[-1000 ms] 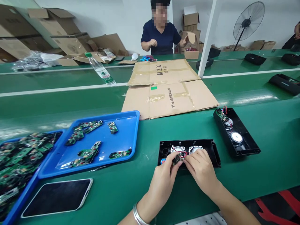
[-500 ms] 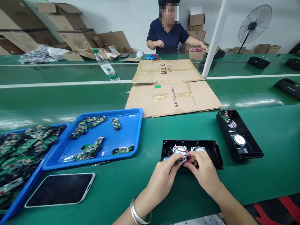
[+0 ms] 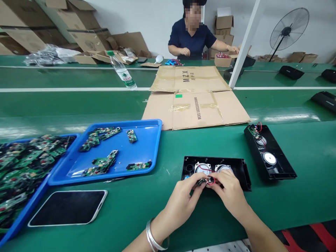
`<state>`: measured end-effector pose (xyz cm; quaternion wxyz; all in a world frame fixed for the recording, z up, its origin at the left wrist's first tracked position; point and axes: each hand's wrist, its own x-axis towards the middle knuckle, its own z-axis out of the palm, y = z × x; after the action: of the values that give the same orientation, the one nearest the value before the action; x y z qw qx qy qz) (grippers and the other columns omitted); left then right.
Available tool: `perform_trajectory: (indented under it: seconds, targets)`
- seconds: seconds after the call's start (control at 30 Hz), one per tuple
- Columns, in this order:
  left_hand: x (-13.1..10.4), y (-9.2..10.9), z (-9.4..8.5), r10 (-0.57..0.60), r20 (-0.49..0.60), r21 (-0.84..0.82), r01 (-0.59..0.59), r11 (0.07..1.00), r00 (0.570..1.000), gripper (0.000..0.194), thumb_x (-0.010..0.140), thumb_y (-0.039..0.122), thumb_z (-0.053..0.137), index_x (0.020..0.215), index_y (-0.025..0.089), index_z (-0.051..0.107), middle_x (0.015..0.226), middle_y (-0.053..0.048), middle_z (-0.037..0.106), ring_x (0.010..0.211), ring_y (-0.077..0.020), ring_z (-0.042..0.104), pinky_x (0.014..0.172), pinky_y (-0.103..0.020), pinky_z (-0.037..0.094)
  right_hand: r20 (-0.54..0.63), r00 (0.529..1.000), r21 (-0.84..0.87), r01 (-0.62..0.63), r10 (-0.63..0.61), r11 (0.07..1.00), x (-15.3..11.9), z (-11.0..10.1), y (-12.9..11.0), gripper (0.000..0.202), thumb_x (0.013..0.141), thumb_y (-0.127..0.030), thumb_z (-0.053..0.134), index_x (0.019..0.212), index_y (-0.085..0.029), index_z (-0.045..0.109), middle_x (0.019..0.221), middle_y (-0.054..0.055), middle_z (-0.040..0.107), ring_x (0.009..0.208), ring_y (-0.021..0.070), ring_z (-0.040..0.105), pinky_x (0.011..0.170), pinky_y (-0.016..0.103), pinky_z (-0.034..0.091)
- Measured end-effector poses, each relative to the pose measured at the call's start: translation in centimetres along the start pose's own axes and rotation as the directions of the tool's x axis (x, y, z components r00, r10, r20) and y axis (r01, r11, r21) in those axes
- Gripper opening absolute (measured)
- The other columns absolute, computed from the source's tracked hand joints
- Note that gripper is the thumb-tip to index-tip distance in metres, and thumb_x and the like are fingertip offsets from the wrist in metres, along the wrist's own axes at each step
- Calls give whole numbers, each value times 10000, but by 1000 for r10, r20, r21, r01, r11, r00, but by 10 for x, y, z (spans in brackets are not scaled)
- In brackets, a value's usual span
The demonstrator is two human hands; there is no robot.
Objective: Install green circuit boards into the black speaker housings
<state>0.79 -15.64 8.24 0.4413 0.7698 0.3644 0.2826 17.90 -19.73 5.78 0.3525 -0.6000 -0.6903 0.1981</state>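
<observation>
A black speaker housing [image 3: 243,171] lies on the green table in front of me, with two round speakers [image 3: 202,168] set in it. Over its near edge my left hand [image 3: 181,196] pinches a small circuit board [image 3: 201,182]. The fingertips of my right hand [image 3: 229,192] are closed on the red wire [image 3: 211,180] at the board's right end. Fingers partly cover the board and the wire's end. To the right stands a second black housing [image 3: 282,157], holding two speakers and a circuit board [image 3: 254,132] with red wires.
Left of my hands are a blue tray [image 3: 141,140] with several circuit boards, a fuller tray of boards [image 3: 34,161] and a phone [image 3: 68,208]. Flattened cardboard [image 3: 183,112] lies ahead, near a water bottle [image 3: 123,72]. A person [image 3: 193,38] sits opposite, beside a white post [image 3: 245,42].
The view has shifted slightly. My hands stay together over the housing's near edge, still holding the board and wire. The person opposite keeps an arm stretched toward the small box.
</observation>
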Motion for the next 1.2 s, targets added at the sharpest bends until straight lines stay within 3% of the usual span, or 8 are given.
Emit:
perform_trajectory:
  seconds: [0.13,0.33,0.47,0.63,0.8,0.93,1.07,1.2]
  targets:
    - [-8,6,-3,-26,-76,140,37,990,997,194,854,214,481,1037,254,532,736,42,649,562,-104,560,501,-184,428,76,992,136,-107,97,985,9,-12,-3,194,896,-270,476,1071,-207,533,898,31,595,723,137,563,637,252,468]
    - [-14,8,-2,-90,-189,119,113,986,978,147,834,224,497,974,226,541,632,47,619,513,-104,558,490,-186,439,201,979,-330,109,-44,938,47,4,-14,131,825,-97,517,797,-167,623,854,52,580,745,173,558,616,267,437]
    - [-14,2,-2,-171,-222,47,186,981,960,150,835,266,499,973,218,532,650,29,636,565,-129,605,530,-210,478,284,959,-449,113,22,887,65,15,-14,214,808,-89,528,618,-167,588,753,25,569,558,115,532,478,232,346]
    - [-14,1,-3,-280,-157,-88,269,959,947,210,843,330,492,1016,218,532,710,7,654,614,-156,650,541,-231,507,82,991,-132,-97,109,986,56,-3,-5,121,864,-163,449,769,-181,522,711,-2,570,571,112,538,494,210,366]
    - [-8,3,4,-346,-117,-282,303,910,931,295,852,353,476,1116,222,484,814,-12,665,716,-170,671,617,-259,537,4,974,105,-225,225,969,37,-23,5,139,876,-284,469,779,-192,507,600,-31,558,465,106,494,449,214,372]
    - [3,3,11,-325,-209,-141,300,943,922,288,858,341,469,1118,219,479,699,10,640,615,-159,635,530,-240,488,-80,992,86,-92,99,992,29,-24,6,164,899,-250,449,829,-188,583,737,15,626,639,136,583,580,229,441]
    - [10,5,14,-226,-273,61,251,966,935,260,870,291,445,1113,211,488,570,44,577,461,-137,543,450,-224,407,51,994,25,100,-101,995,26,-19,2,232,932,-245,395,838,-185,598,773,29,627,690,143,580,614,248,436]
    - [12,8,15,-197,-242,62,217,974,950,256,876,271,432,1121,223,485,684,18,640,505,-132,573,482,-220,431,106,969,-133,234,-221,963,23,-13,2,282,947,-229,349,797,-168,580,713,26,607,655,147,553,590,270,389]
